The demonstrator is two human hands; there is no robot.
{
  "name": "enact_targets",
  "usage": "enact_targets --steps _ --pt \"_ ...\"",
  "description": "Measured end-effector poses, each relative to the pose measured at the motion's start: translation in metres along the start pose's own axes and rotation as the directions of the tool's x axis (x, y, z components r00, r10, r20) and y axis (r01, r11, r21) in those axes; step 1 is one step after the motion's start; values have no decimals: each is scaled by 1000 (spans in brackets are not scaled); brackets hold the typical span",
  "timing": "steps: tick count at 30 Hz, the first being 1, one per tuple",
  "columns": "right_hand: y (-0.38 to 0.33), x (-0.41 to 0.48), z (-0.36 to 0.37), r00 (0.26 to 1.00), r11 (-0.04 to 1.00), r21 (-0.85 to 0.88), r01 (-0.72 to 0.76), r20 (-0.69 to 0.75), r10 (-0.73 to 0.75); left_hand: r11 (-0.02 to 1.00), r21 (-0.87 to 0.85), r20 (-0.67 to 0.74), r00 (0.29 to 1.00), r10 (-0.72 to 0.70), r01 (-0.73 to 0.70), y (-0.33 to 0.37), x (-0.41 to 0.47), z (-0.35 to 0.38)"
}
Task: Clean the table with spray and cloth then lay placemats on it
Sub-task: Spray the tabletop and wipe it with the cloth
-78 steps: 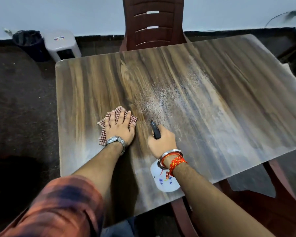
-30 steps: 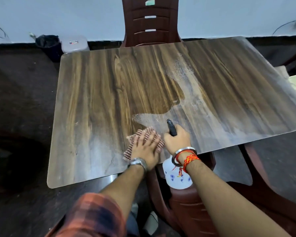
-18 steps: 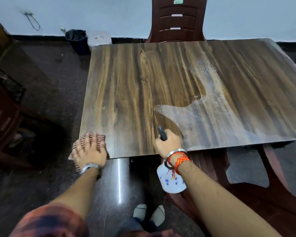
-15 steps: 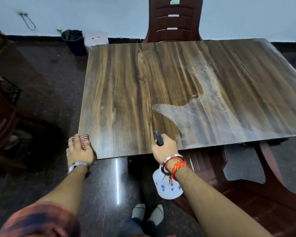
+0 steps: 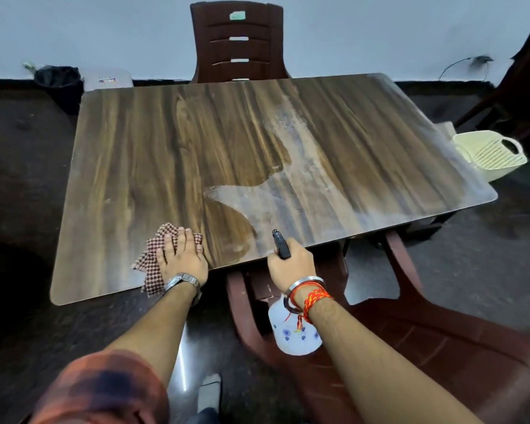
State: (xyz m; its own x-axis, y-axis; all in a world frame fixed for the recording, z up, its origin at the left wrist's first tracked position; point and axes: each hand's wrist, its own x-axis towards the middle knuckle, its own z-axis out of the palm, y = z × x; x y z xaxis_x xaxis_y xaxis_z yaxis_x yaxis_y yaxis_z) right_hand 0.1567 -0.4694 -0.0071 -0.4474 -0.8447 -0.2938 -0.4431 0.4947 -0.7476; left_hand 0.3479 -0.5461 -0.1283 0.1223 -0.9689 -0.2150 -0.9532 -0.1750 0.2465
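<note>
The right hand (image 5: 291,266), lower centre of the frame, is clamped on the spray bottle (image 5: 294,332), held just off the near table edge. The left hand (image 5: 182,257) has returned from beyond the edge and now presses the checkered cloth (image 5: 153,255) flat, fingers together, on the wooden table (image 5: 135,148) near its front edge. The left half reads dark and wiped; the pale spray film (image 5: 303,197) toward centre and right remains. Wiping is judged roughly half complete. No placemats are visible.
</note>
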Motion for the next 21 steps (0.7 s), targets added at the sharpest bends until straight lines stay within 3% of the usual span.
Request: enact_targets --steps 5,12,21 --pt "33 23 -62 1000 1000 28 0 -24 1 999 -3 46 998 34 -34 78 0 21" --pt "78 65 -140 998 999 6 52 33 -52 999 -1 69 997 -42 43 137 -4 40" --pt "102 118 -158 991 997 -19 81 111 -78 989 -5 -14 989 -146 146 184 13 50"
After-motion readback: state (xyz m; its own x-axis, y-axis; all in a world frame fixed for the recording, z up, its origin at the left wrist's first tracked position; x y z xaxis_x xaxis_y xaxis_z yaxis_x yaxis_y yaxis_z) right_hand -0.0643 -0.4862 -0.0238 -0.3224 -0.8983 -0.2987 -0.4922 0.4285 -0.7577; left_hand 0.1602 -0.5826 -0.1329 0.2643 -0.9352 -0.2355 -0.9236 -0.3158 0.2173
